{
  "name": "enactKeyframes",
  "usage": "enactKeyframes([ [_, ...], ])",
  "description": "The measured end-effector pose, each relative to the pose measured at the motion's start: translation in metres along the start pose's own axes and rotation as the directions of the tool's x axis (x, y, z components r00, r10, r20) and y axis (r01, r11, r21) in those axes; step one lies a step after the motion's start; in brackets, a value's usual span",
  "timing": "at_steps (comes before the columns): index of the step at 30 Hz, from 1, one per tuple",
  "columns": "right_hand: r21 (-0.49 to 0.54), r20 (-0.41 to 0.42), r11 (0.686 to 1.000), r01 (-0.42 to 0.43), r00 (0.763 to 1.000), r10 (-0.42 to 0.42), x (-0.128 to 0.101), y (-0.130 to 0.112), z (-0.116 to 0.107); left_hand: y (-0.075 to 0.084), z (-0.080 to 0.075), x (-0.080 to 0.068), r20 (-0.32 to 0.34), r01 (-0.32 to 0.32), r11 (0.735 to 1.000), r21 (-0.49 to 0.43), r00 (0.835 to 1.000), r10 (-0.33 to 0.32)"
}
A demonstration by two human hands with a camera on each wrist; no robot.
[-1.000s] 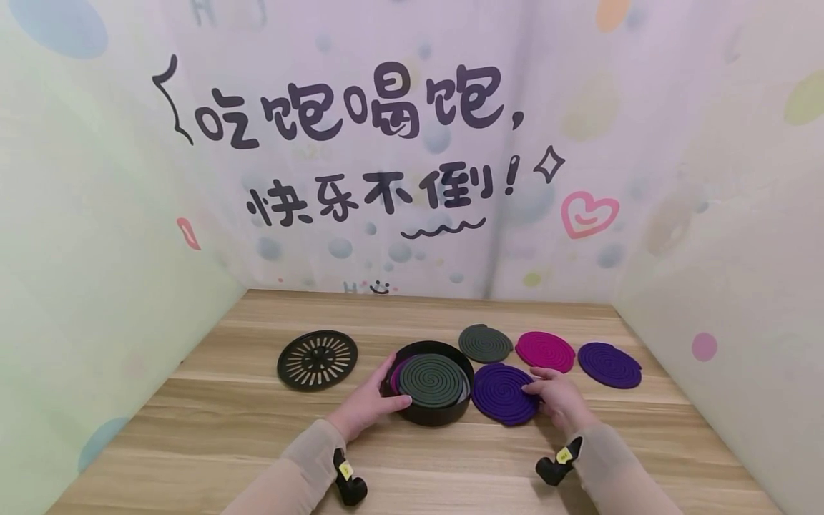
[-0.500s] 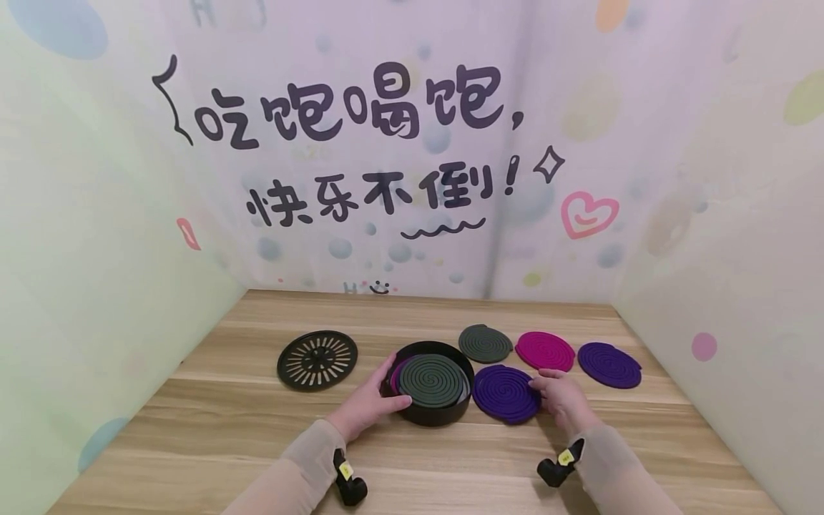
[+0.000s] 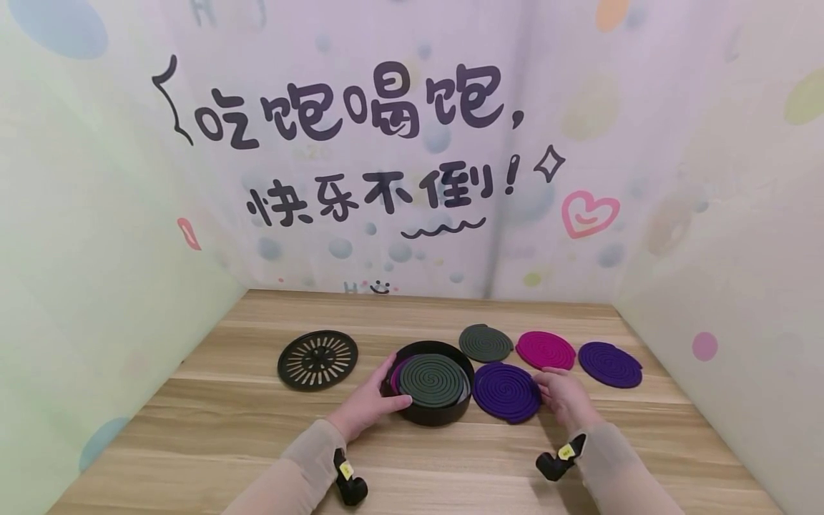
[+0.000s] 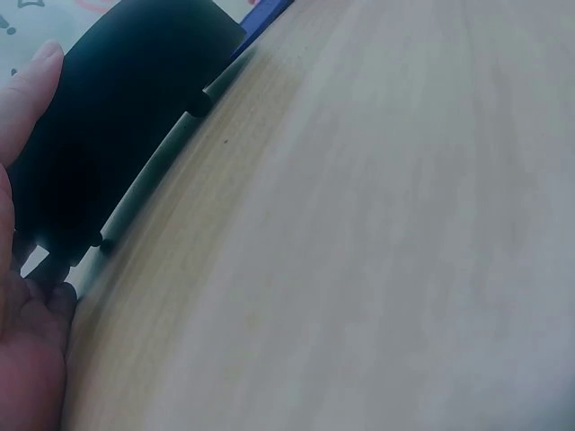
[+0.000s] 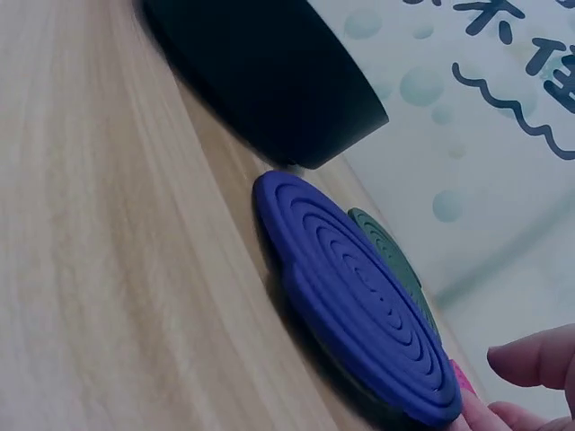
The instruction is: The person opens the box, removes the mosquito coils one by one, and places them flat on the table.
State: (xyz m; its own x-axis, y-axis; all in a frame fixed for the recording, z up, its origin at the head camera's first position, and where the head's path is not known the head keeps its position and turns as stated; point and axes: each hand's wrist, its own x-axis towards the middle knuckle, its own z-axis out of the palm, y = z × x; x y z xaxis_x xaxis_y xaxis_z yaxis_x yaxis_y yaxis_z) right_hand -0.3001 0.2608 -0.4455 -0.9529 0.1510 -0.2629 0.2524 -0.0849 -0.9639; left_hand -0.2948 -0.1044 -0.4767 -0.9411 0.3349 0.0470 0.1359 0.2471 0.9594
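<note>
My left hand [image 3: 367, 409] grips the near left side of a round black holder [image 3: 434, 415], thumb at the front rim. Inside the holder lies a grey-green spiral coaster [image 3: 430, 380], over a magenta one that shows at the left edge. Just right of the holder is a purple spiral coaster [image 3: 506, 392]. At its right edge is my right hand [image 3: 568, 399]. In the right wrist view, the fingers touch the edge of this purple coaster [image 5: 359, 296], while the thumb [image 5: 535, 357] stands apart above it. A dark shadow runs beneath the coaster's near side.
Behind lie a grey-green coaster [image 3: 486, 343], a magenta coaster [image 3: 546, 351] and another purple coaster [image 3: 610, 364]. A slotted black disc [image 3: 318, 360] rests left of the holder. Walls stand behind and on both sides of the wooden table [image 3: 212, 429].
My right hand has shifted slightly right, off the top of the purple coaster to its edge. The purple coaster has turned and moved slightly. My left hand and the holder keep their place.
</note>
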Motion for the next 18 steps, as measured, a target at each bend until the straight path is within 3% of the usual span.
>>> enactKeyframes([
  [9,0.014,0.118,0.999,-0.045,0.992,0.043,0.001,-0.0055,0.0006,0.0034,0.0018,-0.0018,-0.012,0.007,1.0,0.005,1.0,-0.007],
  [12,-0.013,0.073,1.0,-0.006,0.997,0.007,0.0004,-0.0037,0.0002,0.0077,0.0024,-0.0041,-0.014,0.01,1.0,0.007,1.0,-0.01],
  [18,-0.184,-0.013,0.979,0.092,0.995,-0.096,-0.0012,-0.0005,0.0004,0.0024,0.0006,-0.0012,0.002,-0.004,1.0,-0.018,1.0,0.004],
])
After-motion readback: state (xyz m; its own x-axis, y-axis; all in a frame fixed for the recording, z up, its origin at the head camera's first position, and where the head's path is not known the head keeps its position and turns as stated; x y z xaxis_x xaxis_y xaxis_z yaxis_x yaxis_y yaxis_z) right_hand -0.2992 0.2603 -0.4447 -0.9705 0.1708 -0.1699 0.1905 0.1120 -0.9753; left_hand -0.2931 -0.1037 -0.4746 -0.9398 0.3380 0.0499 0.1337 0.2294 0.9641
